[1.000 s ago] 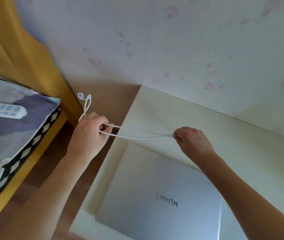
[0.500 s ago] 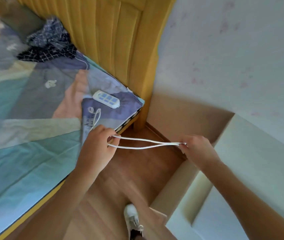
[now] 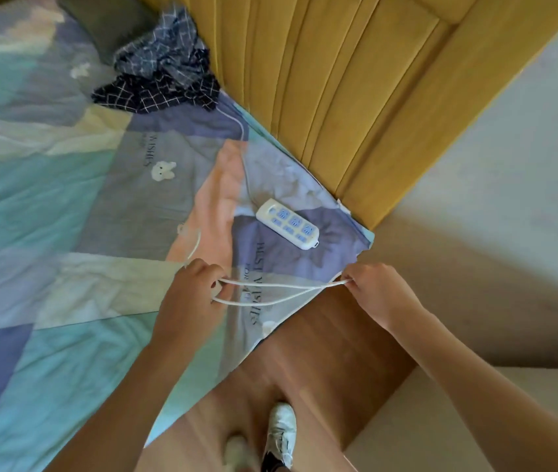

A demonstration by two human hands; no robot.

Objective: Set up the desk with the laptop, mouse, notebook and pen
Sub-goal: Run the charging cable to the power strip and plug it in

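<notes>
A thin white cable is stretched in a doubled loop between both hands, over the bed's corner. My left hand grips one end of the loop, and the cable's free end curls up past it over the bedspread. My right hand pinches the other end of the loop. The cream desk shows only as a corner at the lower right. Laptop, mouse, notebook and pen are out of view.
A white power strip with blue sockets lies on the patterned bedspread. Crumpled dark checked cloth lies near the yellow padded headboard. Wooden floor runs between bed and desk, with my white shoe on it.
The view has swung left from the desk and laptop to the bed. Both hands still hold the stretched white cable, now over the bed's corner.
</notes>
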